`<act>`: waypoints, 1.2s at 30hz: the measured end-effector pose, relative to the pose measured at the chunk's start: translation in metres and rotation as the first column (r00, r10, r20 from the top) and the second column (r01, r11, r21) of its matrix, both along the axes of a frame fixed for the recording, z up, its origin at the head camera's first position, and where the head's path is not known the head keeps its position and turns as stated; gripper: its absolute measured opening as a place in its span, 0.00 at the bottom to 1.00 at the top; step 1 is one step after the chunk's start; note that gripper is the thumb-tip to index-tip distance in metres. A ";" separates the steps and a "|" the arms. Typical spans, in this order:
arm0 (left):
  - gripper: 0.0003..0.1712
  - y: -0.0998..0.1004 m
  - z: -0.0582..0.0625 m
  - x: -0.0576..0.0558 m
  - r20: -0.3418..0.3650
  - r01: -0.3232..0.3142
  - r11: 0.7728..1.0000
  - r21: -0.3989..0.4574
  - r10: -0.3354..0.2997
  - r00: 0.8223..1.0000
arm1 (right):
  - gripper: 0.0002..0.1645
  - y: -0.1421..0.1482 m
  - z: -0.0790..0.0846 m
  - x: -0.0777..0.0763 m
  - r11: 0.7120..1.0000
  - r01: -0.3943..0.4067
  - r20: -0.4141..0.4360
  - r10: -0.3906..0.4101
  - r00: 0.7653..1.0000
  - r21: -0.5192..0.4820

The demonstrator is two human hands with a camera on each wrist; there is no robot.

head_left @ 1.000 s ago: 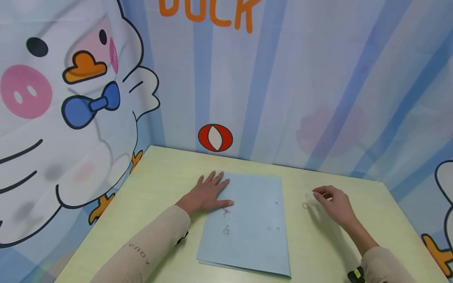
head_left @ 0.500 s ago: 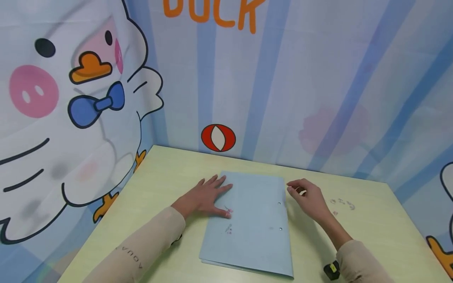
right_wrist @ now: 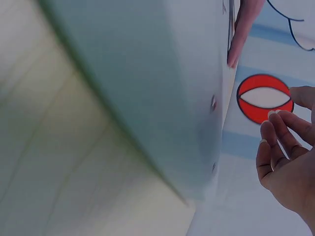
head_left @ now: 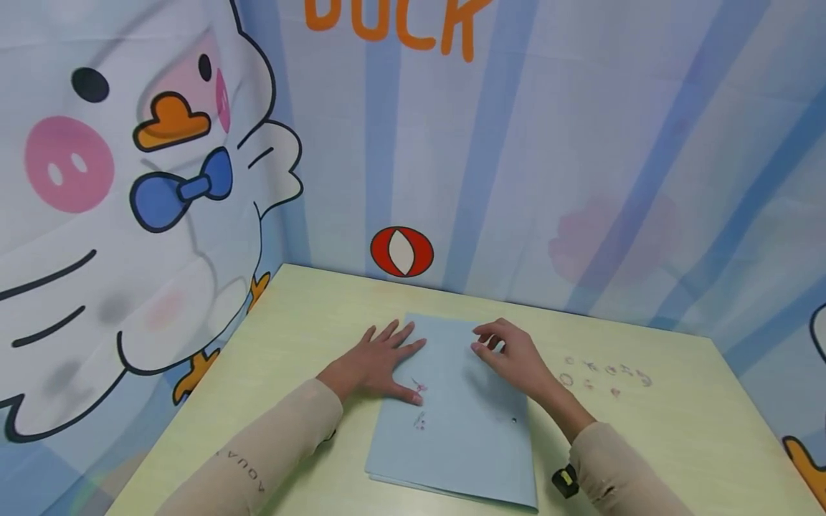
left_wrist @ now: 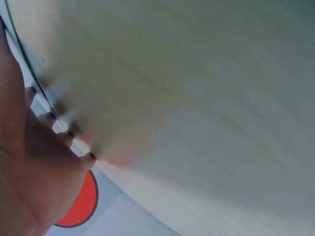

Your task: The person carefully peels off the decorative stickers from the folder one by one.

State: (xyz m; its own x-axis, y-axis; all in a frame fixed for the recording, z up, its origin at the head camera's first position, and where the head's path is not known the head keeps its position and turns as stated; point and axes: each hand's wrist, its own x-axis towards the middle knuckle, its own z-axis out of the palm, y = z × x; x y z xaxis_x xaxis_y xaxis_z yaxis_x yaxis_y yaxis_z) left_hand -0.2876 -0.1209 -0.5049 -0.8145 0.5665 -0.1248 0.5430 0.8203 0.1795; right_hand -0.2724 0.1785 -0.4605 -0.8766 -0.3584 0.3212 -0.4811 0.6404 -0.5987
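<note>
A light blue folder [head_left: 464, 444] lies flat on the table. My left hand [head_left: 374, 362] rests on its upper left edge with the fingers spread. Beside the thumb, two small pinkish-grey ornaments [head_left: 420, 421] lie on the cover. Over the upper right part of the folder hovers my right hand [head_left: 516, 355], its fingers half bent. In the right wrist view this hand [right_wrist: 295, 182] shows a gap between thumb and fingertips; I cannot tell whether something tiny is held there. The left wrist view has my left hand [left_wrist: 44, 162] at its left side.
Several small shapes [head_left: 610, 370], among them a ring [head_left: 566, 380], form two rows on the table right of the folder. The pale yellow table [head_left: 684, 437] ends at a fabric backdrop [head_left: 503, 143] with printed ducks. Two metal studs mark the folder's right side in the right wrist view.
My right hand has moved left from the small shapes to above the folder, uncovering both rows and hiding one stud. My left hand stays on the folder; its thumb has slid slightly downward.
</note>
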 end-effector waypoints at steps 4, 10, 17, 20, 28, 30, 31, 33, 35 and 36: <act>0.67 0.001 -0.001 0.000 0.011 -0.014 1.000 0.009 0.014 1.000 | 0.18 -0.022 0.003 -0.003 0.998 -0.059 0.017 0.059 0.998 0.033; 0.67 0.003 -0.003 -0.001 0.025 -0.020 1.000 0.014 0.019 1.000 | 0.18 -0.050 0.005 -0.003 0.983 -0.155 0.084 0.147 0.986 0.094; 0.68 0.003 -0.001 -0.001 0.035 -0.015 0.999 0.034 0.014 0.999 | 0.18 -0.069 -0.006 -0.002 0.948 -0.267 0.138 0.245 0.960 0.171; 0.69 0.002 -0.002 -0.002 0.040 -0.017 0.999 0.035 0.016 0.999 | 0.19 -0.076 -0.009 -0.001 0.930 -0.305 0.185 0.270 0.945 0.204; 0.69 0.001 -0.002 0.000 0.024 0.005 1.000 0.027 -0.005 1.000 | 0.14 -0.080 -0.019 0.002 0.859 -0.386 0.199 0.336 0.921 0.337; 0.69 0.001 -0.001 0.001 0.017 0.000 1.000 0.022 -0.001 1.000 | 0.13 -0.080 -0.018 0.004 0.851 -0.386 0.188 0.339 0.922 0.355; 0.69 0.002 -0.001 0.001 0.017 -0.003 1.000 0.022 0.003 1.000 | 0.12 -0.080 -0.017 0.005 0.850 -0.382 0.179 0.339 0.924 0.364; 0.69 0.002 0.000 0.001 0.021 -0.009 1.000 0.026 0.008 1.000 | 0.11 -0.080 -0.016 0.008 0.848 -0.366 0.170 0.325 0.930 0.383; 0.69 0.001 0.001 0.002 0.026 -0.011 0.999 0.031 0.010 1.000 | 0.10 -0.082 -0.015 0.009 0.848 -0.341 0.166 0.299 0.940 0.406; 0.68 0.001 0.001 0.002 0.029 -0.012 0.999 0.033 0.011 1.000 | 0.09 -0.083 -0.014 0.010 0.846 -0.329 0.161 0.288 0.944 0.418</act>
